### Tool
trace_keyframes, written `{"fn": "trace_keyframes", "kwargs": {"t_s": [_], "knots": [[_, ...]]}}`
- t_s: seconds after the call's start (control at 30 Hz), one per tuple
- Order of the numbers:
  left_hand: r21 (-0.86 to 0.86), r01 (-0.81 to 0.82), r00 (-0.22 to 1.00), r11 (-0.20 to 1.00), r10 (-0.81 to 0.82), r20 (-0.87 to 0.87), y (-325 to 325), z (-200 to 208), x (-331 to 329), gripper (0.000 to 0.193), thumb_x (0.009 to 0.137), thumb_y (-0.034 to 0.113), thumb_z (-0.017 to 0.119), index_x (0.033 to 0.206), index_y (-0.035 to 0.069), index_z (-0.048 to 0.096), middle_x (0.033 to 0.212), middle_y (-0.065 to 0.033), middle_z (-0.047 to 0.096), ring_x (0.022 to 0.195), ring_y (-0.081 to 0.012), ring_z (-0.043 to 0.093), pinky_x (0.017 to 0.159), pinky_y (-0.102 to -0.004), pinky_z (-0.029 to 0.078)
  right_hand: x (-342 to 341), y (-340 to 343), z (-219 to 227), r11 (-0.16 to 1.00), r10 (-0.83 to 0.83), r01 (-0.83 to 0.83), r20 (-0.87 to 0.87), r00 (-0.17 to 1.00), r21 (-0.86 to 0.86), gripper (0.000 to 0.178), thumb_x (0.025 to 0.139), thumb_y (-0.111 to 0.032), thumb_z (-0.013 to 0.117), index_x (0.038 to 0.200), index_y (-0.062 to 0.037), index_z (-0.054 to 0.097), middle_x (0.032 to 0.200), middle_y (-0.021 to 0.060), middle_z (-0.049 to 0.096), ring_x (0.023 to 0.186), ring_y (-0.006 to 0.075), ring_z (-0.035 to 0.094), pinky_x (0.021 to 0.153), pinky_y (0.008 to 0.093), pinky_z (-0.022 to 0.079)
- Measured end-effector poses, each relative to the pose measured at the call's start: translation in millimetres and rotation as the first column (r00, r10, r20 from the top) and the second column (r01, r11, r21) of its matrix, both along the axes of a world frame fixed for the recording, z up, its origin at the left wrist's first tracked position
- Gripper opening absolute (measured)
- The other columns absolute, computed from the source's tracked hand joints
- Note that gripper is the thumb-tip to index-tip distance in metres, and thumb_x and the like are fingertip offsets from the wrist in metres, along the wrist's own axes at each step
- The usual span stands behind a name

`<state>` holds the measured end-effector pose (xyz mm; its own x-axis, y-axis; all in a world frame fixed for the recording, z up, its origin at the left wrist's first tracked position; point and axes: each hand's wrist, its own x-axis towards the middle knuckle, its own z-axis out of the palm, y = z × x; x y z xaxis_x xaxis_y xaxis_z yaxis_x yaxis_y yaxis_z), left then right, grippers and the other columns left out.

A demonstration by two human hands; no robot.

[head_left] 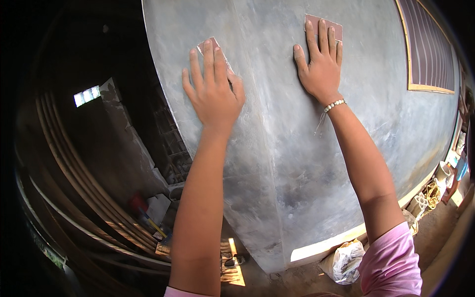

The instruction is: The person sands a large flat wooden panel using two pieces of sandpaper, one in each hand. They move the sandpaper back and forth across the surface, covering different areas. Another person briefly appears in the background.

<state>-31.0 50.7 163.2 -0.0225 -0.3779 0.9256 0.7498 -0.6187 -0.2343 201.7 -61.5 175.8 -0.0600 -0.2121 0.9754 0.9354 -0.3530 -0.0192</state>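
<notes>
Pressing sandpaper (pixel 322 22) on wall (pixel 297 148); bag (pixel 344 260) below.

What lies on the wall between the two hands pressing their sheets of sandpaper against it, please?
Only bare grey wall, with its vertical corner edge running down between the left hand and the right hand. The head view shows nothing else on that stretch.

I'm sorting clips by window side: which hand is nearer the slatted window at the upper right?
Right. The right hand presses sandpaper on the grey wall just left of the slatted window; the left hand lies farther left, beyond the wall's corner.
</notes>
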Motion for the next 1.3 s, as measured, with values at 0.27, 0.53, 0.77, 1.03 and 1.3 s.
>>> {"fn": "trace_keyframes", "kwargs": {"t_s": [0.27, 0.53, 0.77, 1.03, 1.3], "knots": [[-0.043, 0.005, 1.0, 0.999, -0.006, -0.028, -4, -1, -1, 0.058, 0.093, 0.022, 0.059, 0.149, 0.005, 0.061, 0.164, -0.0093, 0.053, 0.154, -0.0388, 0.043, 0.121, -0.0612, 0.032, -11, -11, -21, 0.996, 0.005, -0.005, -0.009, 1.0, -0.086, 0.072, 0.107, -0.048, 0.051, 0.171, -0.0194, 0.035, 0.179, 0.0104, 0.026, 0.166, 0.0335, 0.02, 0.134, 0.052, 0.012], [-0.023, 0.011, 1.0, 1.0, -0.012, -0.016, -1, -1, -2, 0.058, 0.094, 0.022, 0.059, 0.15, 0.006, 0.06, 0.165, -0.0085, 0.052, 0.155, -0.0375, 0.042, 0.122, -0.0608, 0.031, -10, -6, -21, 0.999, 0.026, -0.025, 0.026, 0.999, -0.048, 0.073, 0.102, -0.047, 0.056, 0.168, -0.0192, 0.041, 0.176, 0.0127, 0.032, 0.163, 0.0363, 0.026, 0.133, 0.0555, 0.016], [-0.037, -0.004, 1.0, 0.999, 0.003, -0.013, -2, -2, -1, 0.059, 0.094, 0.022, 0.06, 0.151, 0.007, 0.06, 0.166, -0.0078, 0.051, 0.156, -0.0368, 0.041, 0.123, -0.0607, 0.03, -11, -8, -20, 0.999, 0.017, -0.016, 0.024, 1.0, -0.049, 0.072, 0.102, -0.046, 0.056, 0.168, -0.0185, 0.042, 0.176, 0.0125, 0.033, 0.164, 0.0353, 0.026, 0.133, 0.0541, 0.016], [-0.059, -0.003, 1.0, 0.998, 0.001, -0.025, -5, -2, -2, 0.06, 0.095, 0.022, 0.059, 0.153, 0.008, 0.058, 0.168, -0.0077, 0.048, 0.157, -0.0368, 0.039, 0.123, -0.0623, 0.03, -12, -9, -21, 0.998, 0.004, -0.004, 0.0, 1.0, -0.065, 0.072, 0.105, -0.045, 0.054, 0.17, -0.019, 0.038, 0.178, 0.0104, 0.029, 0.165, 0.0321, 0.022, 0.134, 0.0511, 0.013], [-0.061, -0.012, 1.0, 0.998, 0.011, -0.018, -4, -2, -2, 0.06, 0.095, 0.022, 0.059, 0.153, 0.008, 0.059, 0.168, -0.0078, 0.049, 0.156, -0.0369, 0.041, 0.123, -0.0625, 0.03, -12, -8, -20, 0.999, 0.002, -0.001, 0.02, 1.0, -0.042, 0.071, 0.101, -0.047, 0.056, 0.166, -0.0211, 0.045, 0.175, 0.0126, 0.036, 0.163, 0.035, 0.028, 0.133, 0.0544, 0.017]]}}
